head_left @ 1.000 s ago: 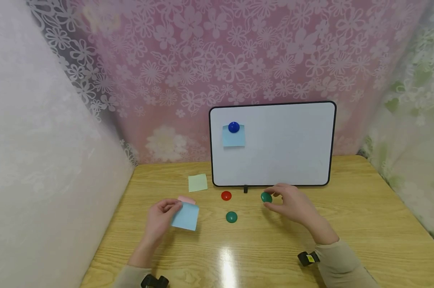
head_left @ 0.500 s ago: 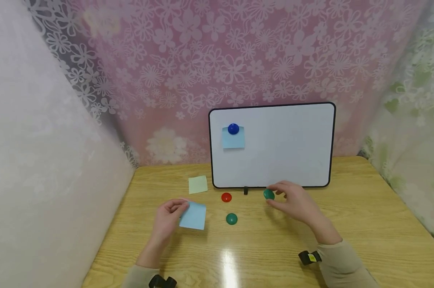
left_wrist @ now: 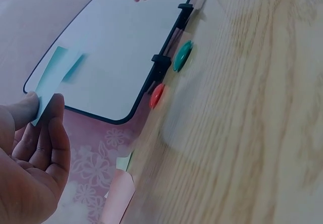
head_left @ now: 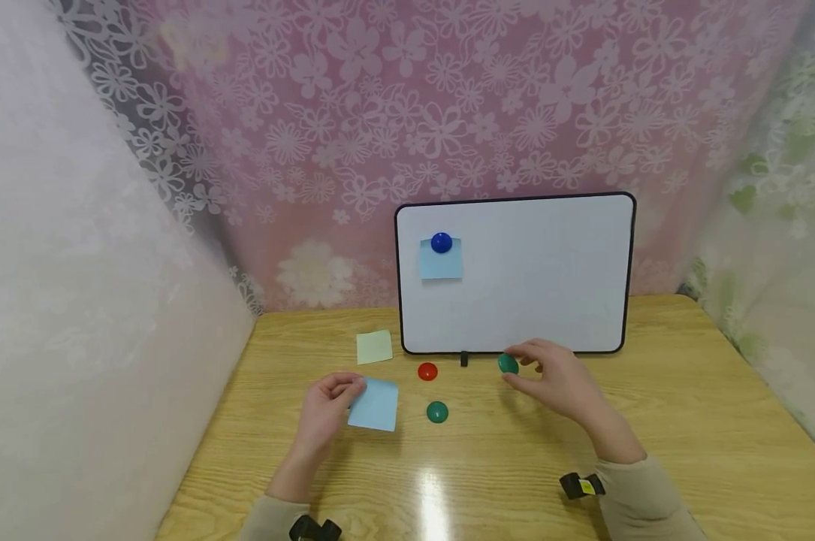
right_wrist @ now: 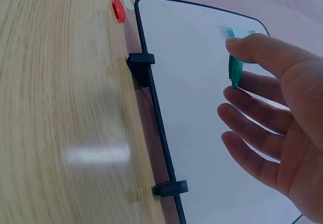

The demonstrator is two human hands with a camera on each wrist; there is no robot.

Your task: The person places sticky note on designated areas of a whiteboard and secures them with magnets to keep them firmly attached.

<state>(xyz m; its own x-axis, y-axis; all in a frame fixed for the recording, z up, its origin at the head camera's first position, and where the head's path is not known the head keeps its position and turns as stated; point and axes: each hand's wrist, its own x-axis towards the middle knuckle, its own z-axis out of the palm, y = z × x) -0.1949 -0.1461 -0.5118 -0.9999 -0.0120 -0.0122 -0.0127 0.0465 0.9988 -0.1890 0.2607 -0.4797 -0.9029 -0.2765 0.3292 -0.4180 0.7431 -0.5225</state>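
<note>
My left hand (head_left: pixel 324 409) pinches a light blue sticky note (head_left: pixel 375 406) by its upper left corner, held above the table. Between thumb and fingertips, my right hand (head_left: pixel 557 379) grips a round green magnet (head_left: pixel 508 364) just in front of the lower edge of the whiteboard (head_left: pixel 535 278). On the board's upper left, a blue magnet (head_left: pixel 441 242) covers the top of another light blue note (head_left: pixel 441 264). A red magnet (head_left: pixel 427 371) and a second green magnet (head_left: pixel 437 412) lie on the table between my hands. In the right wrist view the gripped green magnet (right_wrist: pixel 235 72) is seen edge-on.
A pale green sticky note (head_left: pixel 374 346) lies left of the board. A pink note (left_wrist: pixel 119 196) shows in the left wrist view beside it. Black clip feet (right_wrist: pixel 170 188) hold the board at the back of the wooden table (head_left: pixel 502 481). A flowered curtain hangs behind.
My left hand has moved right with the light blue note, which now hides the pink note in the head view. The right hand has risen slightly with the green magnet.
</note>
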